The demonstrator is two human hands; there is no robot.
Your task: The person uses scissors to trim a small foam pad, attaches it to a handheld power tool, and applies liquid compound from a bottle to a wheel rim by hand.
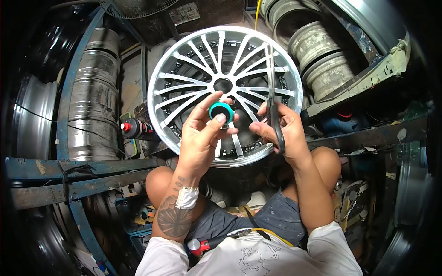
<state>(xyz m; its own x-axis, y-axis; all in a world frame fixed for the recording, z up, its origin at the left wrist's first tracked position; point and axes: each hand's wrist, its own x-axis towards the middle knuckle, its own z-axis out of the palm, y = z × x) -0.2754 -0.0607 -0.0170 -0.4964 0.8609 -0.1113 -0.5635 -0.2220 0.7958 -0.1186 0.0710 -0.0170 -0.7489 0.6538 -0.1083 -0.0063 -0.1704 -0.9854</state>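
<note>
My left hand (207, 120) pinches a small round disc (216, 111) with a green rim and a dark face, the thumb pressed on its middle. In my right hand (287, 131) are scissors (273, 99) with long metal blades pointing up and away and a black handle. The fingers wrap partly round that handle. The scissors are apart from the disc. Beneath both hands lies a large silver multi-spoke wheel rim (171, 120), face up, with a round centre hole; my hands and forearms cover parts of its near side.
Stacked metal rims stand on the left (94, 92) and right (317, 53) behind blue frame bars (110, 165). A black bottle with a red cap (138, 129) is left of the wheel. A red-and-black air tool (200, 246) rests at my lap.
</note>
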